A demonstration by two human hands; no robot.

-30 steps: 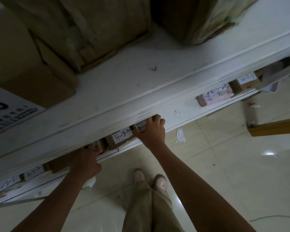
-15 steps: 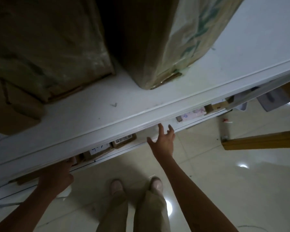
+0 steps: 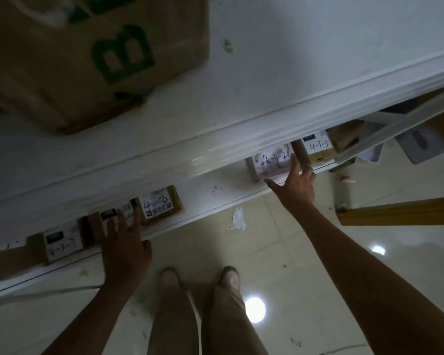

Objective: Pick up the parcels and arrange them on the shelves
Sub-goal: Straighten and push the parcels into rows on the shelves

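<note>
Several small parcels with handwritten codes stand in a row on the lower white shelf [image 3: 215,193]. My left hand [image 3: 124,242] lies with spread fingers on a small parcel [image 3: 113,219] between the parcel at the left [image 3: 62,242] and the parcel marked 4-3 [image 3: 159,204]. My right hand [image 3: 296,184] reaches with straight fingers to the pale parcel marked 4-3-2 [image 3: 272,162], fingertips touching its right edge. Another brown parcel marked 4-3-5 [image 3: 318,148] stands to the right of it.
The upper white shelf [image 3: 292,73] juts out above and hides the back of the lower one. A big cardboard box with a green letter [image 3: 87,60] sits on it. A wooden plank [image 3: 400,211] lies at the right over the glossy tiled floor. My feet stand below.
My right hand has moved right along the lower shelf to the 4-3-2 parcel. My left hand has come forward onto a small parcel. The view has shifted right and closer.
</note>
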